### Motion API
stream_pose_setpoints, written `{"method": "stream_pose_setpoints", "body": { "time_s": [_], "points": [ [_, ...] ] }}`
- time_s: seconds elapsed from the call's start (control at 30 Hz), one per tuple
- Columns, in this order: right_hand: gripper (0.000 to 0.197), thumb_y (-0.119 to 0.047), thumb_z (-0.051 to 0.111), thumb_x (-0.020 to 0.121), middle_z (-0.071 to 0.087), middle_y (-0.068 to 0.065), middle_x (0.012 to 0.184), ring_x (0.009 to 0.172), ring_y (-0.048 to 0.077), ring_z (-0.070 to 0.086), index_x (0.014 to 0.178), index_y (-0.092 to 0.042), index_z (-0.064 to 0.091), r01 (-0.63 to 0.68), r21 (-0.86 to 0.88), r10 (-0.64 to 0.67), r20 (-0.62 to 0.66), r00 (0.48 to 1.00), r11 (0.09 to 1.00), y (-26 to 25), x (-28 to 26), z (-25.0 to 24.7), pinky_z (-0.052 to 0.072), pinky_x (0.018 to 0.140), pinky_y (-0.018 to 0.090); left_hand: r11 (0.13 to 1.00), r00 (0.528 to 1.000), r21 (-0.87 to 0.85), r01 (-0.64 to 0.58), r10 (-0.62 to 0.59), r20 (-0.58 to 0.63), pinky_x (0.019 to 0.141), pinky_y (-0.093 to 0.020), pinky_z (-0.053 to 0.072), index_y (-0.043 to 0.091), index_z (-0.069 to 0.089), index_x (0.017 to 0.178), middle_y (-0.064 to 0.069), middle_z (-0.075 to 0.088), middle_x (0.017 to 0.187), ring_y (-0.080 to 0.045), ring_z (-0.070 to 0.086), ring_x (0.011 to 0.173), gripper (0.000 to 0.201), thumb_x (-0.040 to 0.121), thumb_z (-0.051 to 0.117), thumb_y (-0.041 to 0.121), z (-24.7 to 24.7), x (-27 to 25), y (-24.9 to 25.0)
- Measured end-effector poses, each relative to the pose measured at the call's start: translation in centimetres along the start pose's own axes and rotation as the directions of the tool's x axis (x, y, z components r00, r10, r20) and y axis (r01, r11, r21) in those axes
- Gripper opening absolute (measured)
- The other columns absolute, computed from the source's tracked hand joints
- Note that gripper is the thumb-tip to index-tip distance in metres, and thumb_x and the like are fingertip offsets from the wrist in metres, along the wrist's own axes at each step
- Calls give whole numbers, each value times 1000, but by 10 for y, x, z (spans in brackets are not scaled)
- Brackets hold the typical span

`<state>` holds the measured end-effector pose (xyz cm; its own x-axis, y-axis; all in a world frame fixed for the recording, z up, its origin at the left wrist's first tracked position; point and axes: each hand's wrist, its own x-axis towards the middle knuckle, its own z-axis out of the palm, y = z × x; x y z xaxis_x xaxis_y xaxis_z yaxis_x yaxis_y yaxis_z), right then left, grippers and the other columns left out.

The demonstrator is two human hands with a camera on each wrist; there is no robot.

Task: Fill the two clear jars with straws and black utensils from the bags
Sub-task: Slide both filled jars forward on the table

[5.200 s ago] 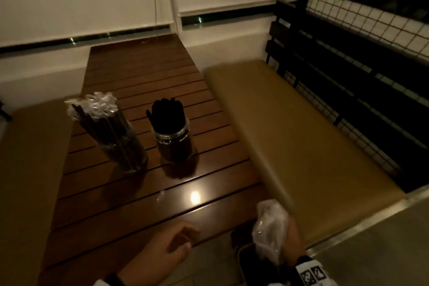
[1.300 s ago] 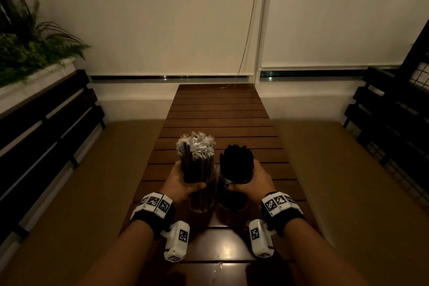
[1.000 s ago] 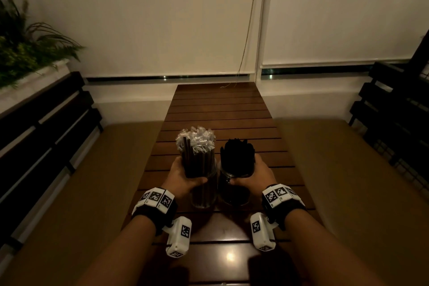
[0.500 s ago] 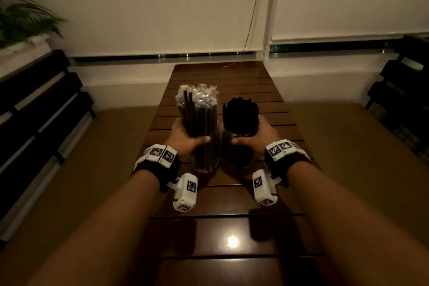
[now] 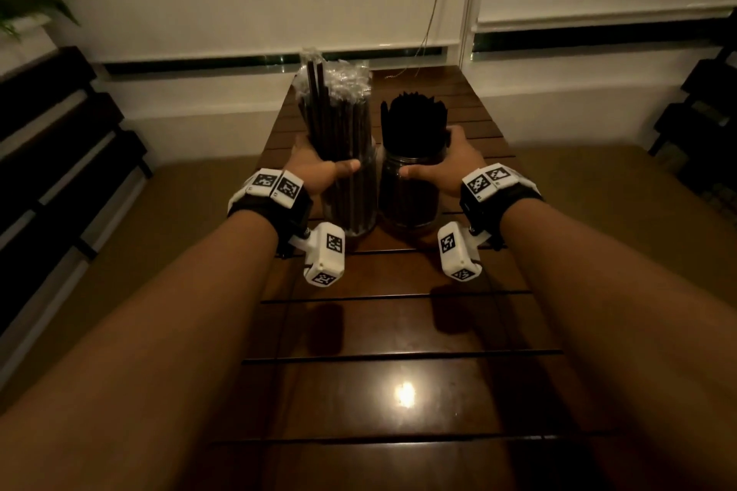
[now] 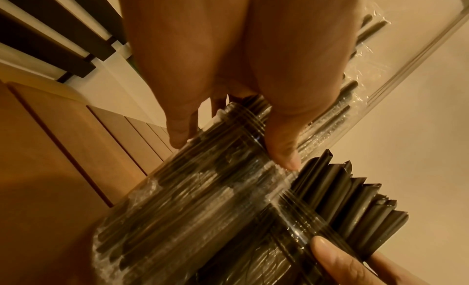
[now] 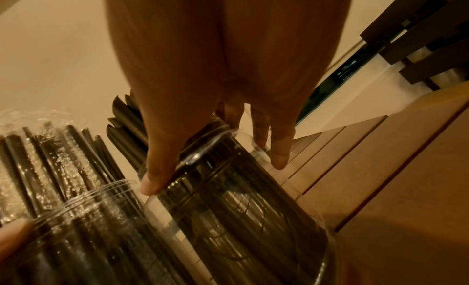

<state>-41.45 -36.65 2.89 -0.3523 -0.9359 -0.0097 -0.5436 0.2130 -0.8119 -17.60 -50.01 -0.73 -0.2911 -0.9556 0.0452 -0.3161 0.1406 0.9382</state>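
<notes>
Dim slatted brown wooden table [image 5: 399, 331] carries both clear glass jars mid-length, touching. My left hand [image 5: 319, 171] wraps the straw-filled jar [image 5: 351, 191]; my right hand [image 5: 446, 167] wraps the black-utensil jar [image 5: 410, 195]. I judge filling complete; paired grips suit positioning them together.

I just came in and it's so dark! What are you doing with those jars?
A person is holding two clear jars side by side on a wooden table. The left hand grips the jar of wrapped straws, and the right hand grips the jar of black utensils. Both jars look full.
</notes>
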Motion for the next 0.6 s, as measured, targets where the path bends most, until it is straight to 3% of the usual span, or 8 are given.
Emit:
{"method": "stream_pose_setpoints", "body": {
  "time_s": [0.1, 0.17, 0.23, 0.33, 0.4, 0.5, 0.53, 0.6],
  "points": [
    [102, -43, 90, 67, 52, 6, 145, 130, 31, 54, 147, -19, 30, -7, -14, 7, 2, 1000, 1000, -2, 0, -1, 49, 105, 46, 1000, 1000, 3, 10, -10, 14, 103, -47, 46, 25, 61, 114, -4, 65, 124, -23, 62, 116, 64, 56, 86, 30, 5, -31, 36],
    [101, -43, 89, 67, 53, 6, 144, 129, 31, 54, 146, -17, 31, -9, -35, 9, 1, 1000, 999, -3, 0, -2, 49, 103, 45, 1000, 999, -30, -6, 8, 49, 103, -49, 46, 22, 62, 118, -5, 66, 124, -24, 61, 116, 58, 64, 83, 19, 7, -36, 46],
    [101, -43, 89, 68, 53, 6, 144, 129, 31, 54, 146, -16, 31, -5, -66, 6, 10, 1000, 998, -5, -1, -3, 50, 102, 44, 998, 999, -55, -7, 10, 48, 103, -50, 46, 23, 64, 113, -7, 66, 123, -26, 61, 115, 44, 74, 77, 7, 8, -38, 49],
    [99, -43, 88, 70, 53, 7, 143, 128, 31, 55, 146, -16, 31, -6, -78, 7, 14, 1000, 997, -4, -2, -4, 50, 100, 42, 997, 997, -76, 1, 5, 82, 102, -52, 46, 33, 65, 100, -4, 67, 119, -25, 61, 113, 38, 76, 75, 6, 9, -41, 53],
    [96, -40, 87, 73, 53, 7, 144, 128, 31, 55, 146, -14, 30, -2, -64, 3, 20, 1000, 998, -4, -3, -4, 49, 97, 39, 998, 995, -67, -10, 16, 94, 102, -54, 46, 28, 65, 108, -6, 66, 122, -26, 61, 115, 43, 69, 79, 16, 8, -45, 50],
    [96, -34, 86, 75, 52, 9, 144, 130, 30, 53, 148, -11, 29, 15, -36, -14, 27, 1000, 999, -5, -6, -1, 48, 97, 38, 999, 998, -26, -30, 32, 60, 105, -52, 44, 13, 47, 135, -8, 60, 130, -25, 58, 120, 91, 56, 86, 39, 7, -43, 39],
    [96, -33, 86, 75, 51, 9, 145, 131, 30, 53, 148, -10, 29, 18, -35, -17, 24, 1000, 999, -7, -7, 0, 48, 98, 38, 1000, 999, -16, -20, 21, 32, 106, -52, 42, 11, 35, 141, -9, 56, 134, -25, 55, 123, 101, 58, 87, 37, 7, -48, 42],
    [95, -32, 86, 76, 51, 9, 145, 132, 30, 52, 149, -9, 29, 25, -35, -24, 21, 999, 999, -8, -8, 1, 47, 101, 39, 1000, 1000, -7, 0, 0, -11, 108, -52, 40, 10, 20, 144, -10, 50, 138, -27, 50, 127, 101, 69, 85, 26, 9, -52, 43]
  ]
}}
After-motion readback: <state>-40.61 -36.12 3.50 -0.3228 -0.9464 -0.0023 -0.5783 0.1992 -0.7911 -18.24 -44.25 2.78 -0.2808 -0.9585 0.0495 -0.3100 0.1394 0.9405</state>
